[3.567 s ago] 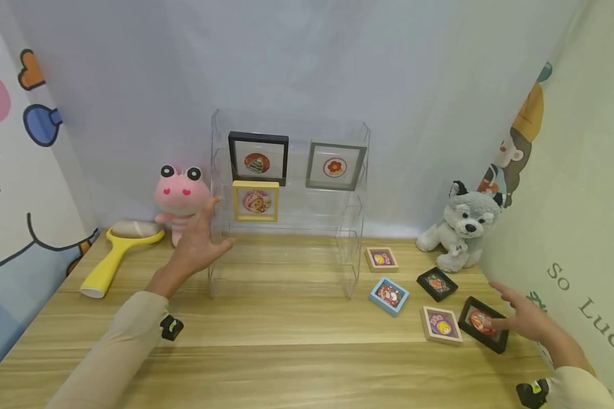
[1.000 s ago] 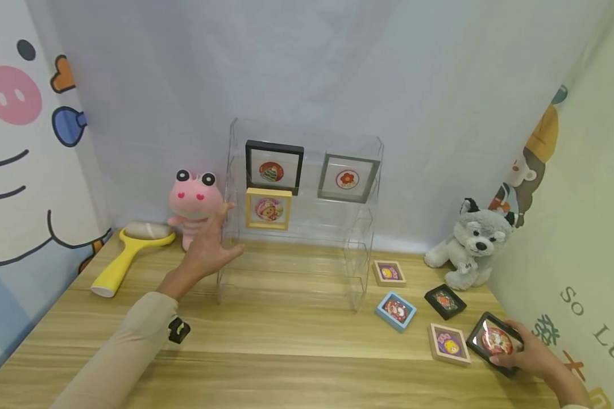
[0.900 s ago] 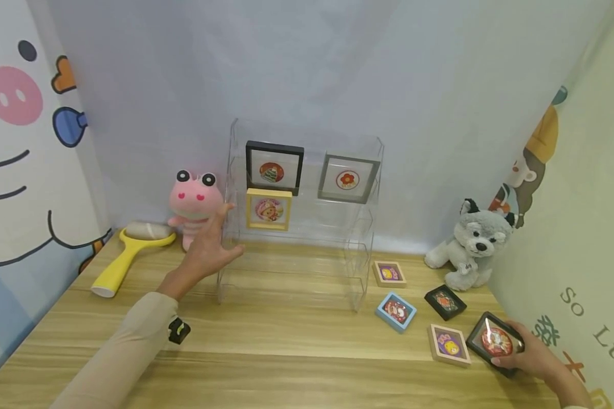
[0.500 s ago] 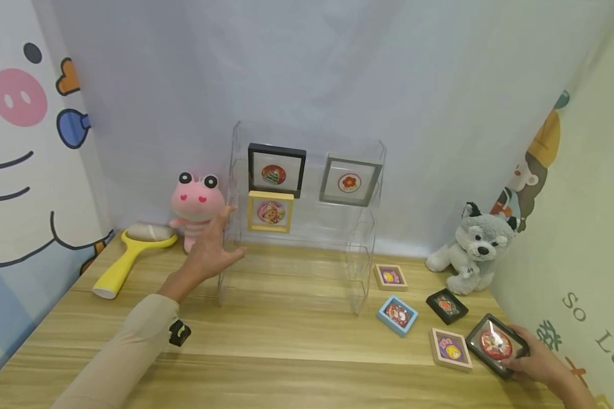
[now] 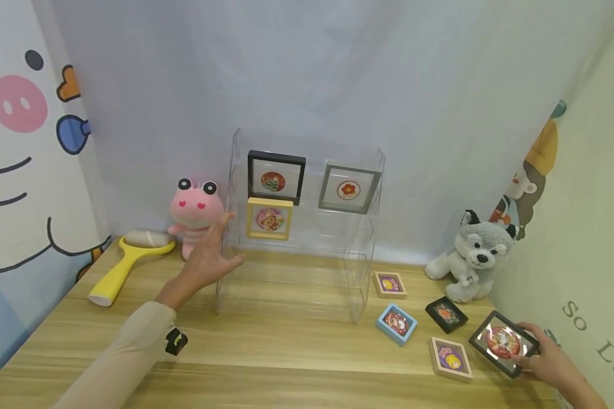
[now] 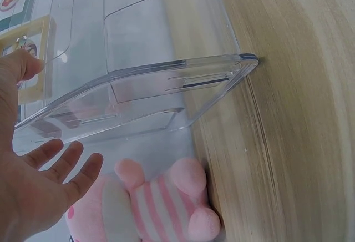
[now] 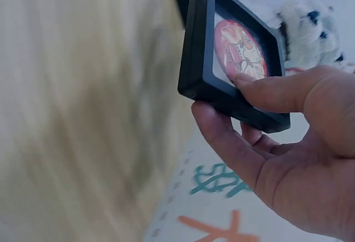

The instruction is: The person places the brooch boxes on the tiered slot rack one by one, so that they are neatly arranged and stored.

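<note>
Right grip [image 5: 548, 358] pinching black frame [image 5: 502, 342], left grip [image 5: 207, 262] spread beside rack [image 5: 312, 247], wall [image 5: 558, 267] reading "So Luc"

Wood-grain tabletop [image 5: 266, 383], light brown. Behind tabletop: pale grey-lilac backdrop [image 5: 307, 68], creased. Left of tabletop: white-and-blue cartoon panel [image 5: 10, 156] with pink snout [image 5: 18, 91]. Right of tabletop: pale greenish wall [image 5: 601, 216], cartoon figure [image 5: 542, 149], lettering [image 5: 582, 324]. Light soft, even.

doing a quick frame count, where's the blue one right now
In the head view, the blue frame lies on the table, right of the clear rack, with the small black frame to its right and a tan frame behind it.
</note>
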Tool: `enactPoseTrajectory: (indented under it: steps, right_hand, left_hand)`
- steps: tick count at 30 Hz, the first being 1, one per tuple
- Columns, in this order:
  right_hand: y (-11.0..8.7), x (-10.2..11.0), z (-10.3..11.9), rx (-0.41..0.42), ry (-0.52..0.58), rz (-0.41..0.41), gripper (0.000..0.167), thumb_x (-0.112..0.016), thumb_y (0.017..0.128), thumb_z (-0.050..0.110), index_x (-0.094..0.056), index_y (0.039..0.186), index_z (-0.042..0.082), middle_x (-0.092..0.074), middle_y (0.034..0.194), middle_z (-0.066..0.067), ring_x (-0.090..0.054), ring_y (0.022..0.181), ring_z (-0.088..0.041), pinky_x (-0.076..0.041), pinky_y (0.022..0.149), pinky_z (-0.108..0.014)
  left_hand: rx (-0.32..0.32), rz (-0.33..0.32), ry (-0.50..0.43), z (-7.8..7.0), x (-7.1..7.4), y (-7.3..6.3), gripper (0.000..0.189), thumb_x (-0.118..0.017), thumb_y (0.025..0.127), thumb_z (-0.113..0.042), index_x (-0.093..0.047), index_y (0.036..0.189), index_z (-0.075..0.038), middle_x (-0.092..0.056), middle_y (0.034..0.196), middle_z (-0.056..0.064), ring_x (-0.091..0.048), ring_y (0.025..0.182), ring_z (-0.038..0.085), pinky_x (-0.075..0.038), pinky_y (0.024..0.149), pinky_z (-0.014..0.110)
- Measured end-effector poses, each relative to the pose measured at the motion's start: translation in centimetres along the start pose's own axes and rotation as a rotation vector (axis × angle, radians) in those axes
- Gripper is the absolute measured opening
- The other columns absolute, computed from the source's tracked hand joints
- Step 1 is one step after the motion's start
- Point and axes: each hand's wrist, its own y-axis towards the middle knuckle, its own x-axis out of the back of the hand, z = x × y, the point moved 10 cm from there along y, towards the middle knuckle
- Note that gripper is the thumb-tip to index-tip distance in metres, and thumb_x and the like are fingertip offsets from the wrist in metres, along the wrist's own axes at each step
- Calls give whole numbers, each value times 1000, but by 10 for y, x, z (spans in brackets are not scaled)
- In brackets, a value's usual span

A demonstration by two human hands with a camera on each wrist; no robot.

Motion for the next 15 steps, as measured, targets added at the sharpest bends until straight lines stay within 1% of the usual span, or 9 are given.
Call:
enactPoseTrajectory:
  steps: [4,8,12,15]
  right_hand:
    - [-1,12,23,54,-25,-33,73,-61,89,-9,-11,143,-10,-51,94,-22,-68,76,-17,-62,70,-33]
    - [-2,20,50,132,-12,-78,71,-59,89,-11,-13,144,-8,-52,91,-18,-69,72,-17,-63,69,-34]
    - [-4,22,80,204,-31,-116,71,-59,91,-9,-16,146,-7,-53,95,-22,-69,71,-13,-62,67,-33]
    - [-5,20,105,255,-60,-125,69,-59,93,-7,-18,147,-7,-49,109,-32,-68,74,-12,-62,66,-31]
  left_hand:
    - [-8,-11,1,-1,0,0,90,-78,79,-16,-25,152,-17,-36,156,23,-47,132,46,-42,104,66]
    - [-11,-15,0,0,0,-1,90,-77,80,-15,-25,152,-17,-36,155,24,-45,134,45,-41,106,66]
    - [-17,-12,1,-1,0,0,90,-78,80,-15,-25,152,-17,-36,155,24,-46,134,45,-41,105,66]
    - [-24,-15,5,-1,0,1,90,-78,79,-16,-25,152,-16,-36,155,23,-46,133,45,-42,105,66]
